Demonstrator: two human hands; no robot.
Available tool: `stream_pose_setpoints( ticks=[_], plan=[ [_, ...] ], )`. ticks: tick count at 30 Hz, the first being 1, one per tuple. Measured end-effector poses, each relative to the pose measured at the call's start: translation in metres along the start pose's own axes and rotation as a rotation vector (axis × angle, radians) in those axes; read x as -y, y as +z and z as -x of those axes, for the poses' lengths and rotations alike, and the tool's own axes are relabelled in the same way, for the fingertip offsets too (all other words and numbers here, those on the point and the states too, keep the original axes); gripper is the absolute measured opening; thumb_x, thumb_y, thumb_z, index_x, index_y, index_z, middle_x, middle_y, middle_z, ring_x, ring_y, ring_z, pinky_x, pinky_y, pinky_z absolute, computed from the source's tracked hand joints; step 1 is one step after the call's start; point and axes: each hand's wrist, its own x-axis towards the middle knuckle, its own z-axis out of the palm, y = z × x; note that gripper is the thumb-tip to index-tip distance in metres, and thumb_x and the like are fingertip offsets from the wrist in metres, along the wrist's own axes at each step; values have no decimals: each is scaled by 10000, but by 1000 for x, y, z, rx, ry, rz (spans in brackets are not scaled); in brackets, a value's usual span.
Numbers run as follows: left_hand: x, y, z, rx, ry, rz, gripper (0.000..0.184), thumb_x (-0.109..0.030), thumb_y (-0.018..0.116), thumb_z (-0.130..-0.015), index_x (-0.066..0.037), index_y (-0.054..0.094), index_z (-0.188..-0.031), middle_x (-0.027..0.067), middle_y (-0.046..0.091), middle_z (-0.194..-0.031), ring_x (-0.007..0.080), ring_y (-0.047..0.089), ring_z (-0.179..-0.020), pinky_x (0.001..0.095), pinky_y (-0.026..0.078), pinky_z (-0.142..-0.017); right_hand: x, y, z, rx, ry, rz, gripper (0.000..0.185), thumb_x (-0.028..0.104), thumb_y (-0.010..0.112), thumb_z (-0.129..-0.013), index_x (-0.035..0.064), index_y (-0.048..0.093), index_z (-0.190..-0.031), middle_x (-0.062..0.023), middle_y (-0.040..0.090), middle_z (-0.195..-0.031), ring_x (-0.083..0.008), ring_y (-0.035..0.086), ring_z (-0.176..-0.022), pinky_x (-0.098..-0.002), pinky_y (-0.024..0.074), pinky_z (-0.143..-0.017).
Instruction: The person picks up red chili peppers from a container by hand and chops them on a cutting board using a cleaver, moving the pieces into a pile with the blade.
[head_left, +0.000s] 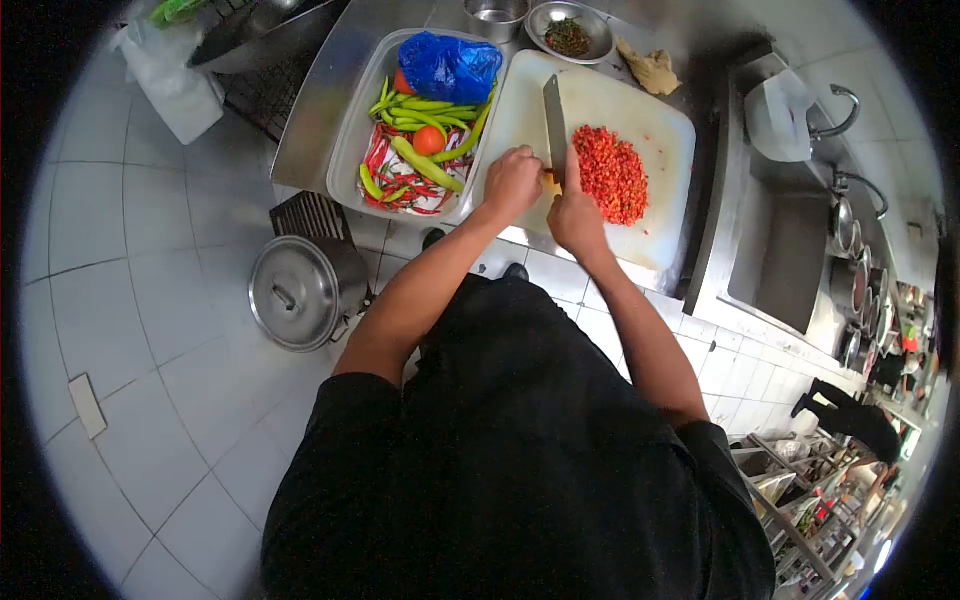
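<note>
A kitchen knife (555,115) with a broad blade points away from me over the white cutting board (665,150). My left hand (514,186) is closed at its handle, of which a yellowish part shows between my hands. My right hand (577,214) has its index finger stretched along the blade's right side; its other fingers are curled and partly hidden. Right beside that finger lies a heap of finely chopped red chillies (610,175). Left of the board, a plastic tub (345,150) holds long green peppers (428,165), red chillies (378,150), a tomato (429,140) and a blue plastic bag (450,68).
Behind the board stand a metal bowl (570,36) of dark chopped bits and a steel bowl (497,15). A crumpled tan cloth (650,66) lies near the back. To the right is a steel sink (775,240); a lidded pot (295,292) stands low left. Another person (860,420) is far right.
</note>
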Motion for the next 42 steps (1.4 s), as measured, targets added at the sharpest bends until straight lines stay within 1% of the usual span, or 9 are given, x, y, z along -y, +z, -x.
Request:
stream_pose_setpoints(
  ticks=[6, 16, 19, 23, 29, 30, 36, 39, 42],
  plan=[
    [5, 2, -10, -34, 23, -6, 46, -50, 641, -758, -48, 684, -740, 140, 581, -827, 350, 616, -855, 479, 504, -763, -5, -16, -11, 61, 1, -13, 900, 9, 500, -834, 151, 52, -1601, -336, 665, -836, -484, 664, -757, -554, 520, -717],
    [3, 4, 2, 25, 28, -8, 53, -37, 649, -724, -54, 698, -714, 133, 598, -811, 335, 630, -866, 461, 518, -771, -6, -8, -14, 7, -51, -34, 869, 16, 507, -834, 99, 82, -1587, -344, 665, -839, -497, 665, -757, -567, 519, -720],
    [3, 0, 2, 17, 30, -1, 32, -37, 653, -742, -43, 675, -719, 136, 590, -815, 350, 624, -855, 464, 508, -761, 13, -21, -6, 86, 45, 5, 883, 14, 510, -827, 104, 75, -1591, -341, 667, -844, -498, 666, -757, -565, 519, -721],
    [5, 2, -1, -9, 34, 9, 47, -30, 650, -741, -42, 671, -701, 135, 595, -820, 345, 626, -855, 456, 512, -768, -3, 17, -3, -42, -17, -46, 892, 12, 507, -830, 116, 63, -1596, -355, 656, -829, -498, 658, -731, -564, 515, -717],
    [6, 4, 5, 15, 28, 29, 47, -17, 636, -735, -42, 670, -714, 139, 592, -822, 350, 624, -848, 463, 511, -769, 4, -8, -7, 21, -28, -39, 878, 17, 503, -842, 104, 56, -1592, -358, 655, -825, -510, 662, -753, -567, 518, -727],
    [5, 2, -1, -6, 29, 37, 48, -15, 634, -733, -42, 669, -715, 138, 591, -823, 351, 624, -847, 465, 511, -768, 21, -15, -2, 93, 89, 12, 846, 30, 502, -880, 121, 57, -1593, -338, 679, -925, -494, 667, -766, -571, 520, -741],
    [2, -5, 1, 60, 5, 8, 71, -31, 637, -756, -40, 706, -767, 145, 609, -853, 359, 626, -861, 472, 510, -780, 4, 16, 3, -24, 31, -46, 847, 12, 496, -878, 117, 50, -1591, -342, 675, -997, -504, 668, -797, -559, 532, -754],
    [7, 1, 0, 23, -8, 25, 88, -80, 644, -812, -38, 722, -812, 151, 631, -890, 361, 634, -880, 471, 513, -786, -6, 12, 0, 3, 7, -44, 939, 13, 539, -825, 151, 26, -1600, -318, 677, -843, -482, 670, -770, -557, 523, -722],
    [-15, -17, -15, -66, -155, 74, 124, -125, 644, -856, -31, 721, -829, 157, 651, -904, 371, 644, -876, 472, 518, -788, -9, 6, -2, -3, 11, -69, 903, 11, 519, -829, 130, 62, -1598, -319, 664, -799, -476, 660, -705, -557, 518, -675]
  ],
)
